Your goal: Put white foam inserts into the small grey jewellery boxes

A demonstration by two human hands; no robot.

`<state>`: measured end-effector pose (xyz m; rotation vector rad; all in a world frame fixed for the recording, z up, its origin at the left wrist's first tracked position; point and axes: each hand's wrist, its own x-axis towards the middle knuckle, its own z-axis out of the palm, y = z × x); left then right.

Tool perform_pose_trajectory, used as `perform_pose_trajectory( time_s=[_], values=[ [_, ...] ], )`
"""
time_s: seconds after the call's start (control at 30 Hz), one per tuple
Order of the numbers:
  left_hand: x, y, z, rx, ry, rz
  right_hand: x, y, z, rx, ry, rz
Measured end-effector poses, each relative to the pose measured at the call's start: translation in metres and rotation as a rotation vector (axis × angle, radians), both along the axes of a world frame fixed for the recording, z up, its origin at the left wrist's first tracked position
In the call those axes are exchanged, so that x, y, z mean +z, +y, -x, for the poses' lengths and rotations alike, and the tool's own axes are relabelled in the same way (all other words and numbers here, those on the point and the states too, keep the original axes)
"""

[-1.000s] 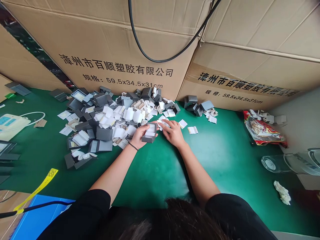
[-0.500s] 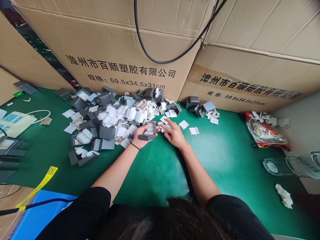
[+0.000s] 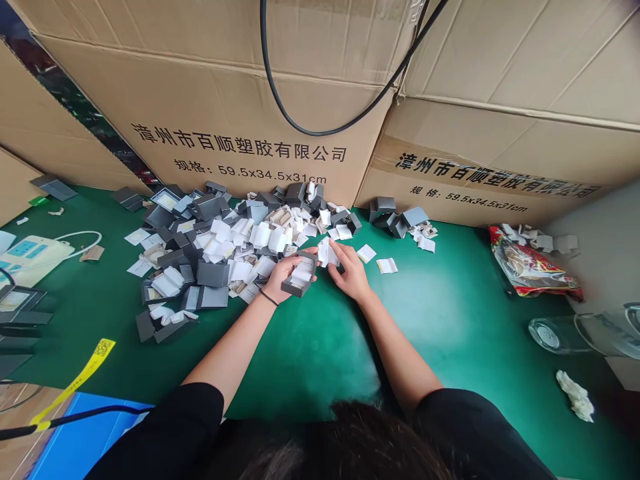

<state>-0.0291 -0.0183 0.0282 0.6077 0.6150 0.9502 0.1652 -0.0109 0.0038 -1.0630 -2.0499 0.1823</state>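
Observation:
My left hand (image 3: 280,281) is closed around a small dark grey hinged box (image 3: 300,283). Its lid stands raised, showing a white lining with printed letters. Close by on the right, my right hand (image 3: 354,275) pinches a folded white insert (image 3: 325,254) between thumb and fingers, slightly apart from the box. To the left and behind lies a heap of white inserts (image 3: 220,240) mixed with dark grey boxes (image 3: 214,274). Two loose white pieces (image 3: 387,266) rest on the green table (image 3: 310,347) beyond my right hand.
Large cardboard cartons (image 3: 240,113) wall off the back, with a black cable (image 3: 320,132) hanging in front. A few more boxes (image 3: 384,205) sit near them. On the right are a red snack bag (image 3: 535,267), a clear glass (image 3: 555,333) and crumpled tissue (image 3: 575,396). A power strip (image 3: 37,257) lies left.
The box in my left hand has tilted, its inside turning toward the right hand. My right hand has lifted a white insert from the table. The view has shifted slightly.

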Motion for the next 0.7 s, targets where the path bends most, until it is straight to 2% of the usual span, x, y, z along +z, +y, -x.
perform_pose_trajectory(
  time_s=[0.17, 0.47, 0.53, 0.6, 0.63, 0.7],
  values=[
    [-0.003, 0.000, 0.001, -0.023, 0.052, 0.010, 0.002, -0.001, 0.001, -0.014, 0.014, 0.014],
    [0.002, 0.000, -0.001, -0.006, -0.028, 0.077, 0.004, -0.004, 0.008, -0.094, 0.135, 0.115],
    [0.000, -0.003, -0.002, 0.052, 0.037, -0.005, 0.005, -0.003, 0.009, -0.200, 0.227, 0.127],
    [-0.001, -0.006, -0.005, 0.127, 0.181, -0.160, 0.004, -0.002, 0.011, -0.317, 0.391, 0.210],
    [-0.001, -0.009, -0.007, 0.154, 0.269, -0.254, 0.004, -0.002, 0.012, -0.332, 0.482, 0.298],
    [0.001, -0.013, -0.010, 0.164, 0.435, -0.436, 0.003, -0.001, 0.014, -0.240, 0.640, 0.506]
  ],
)
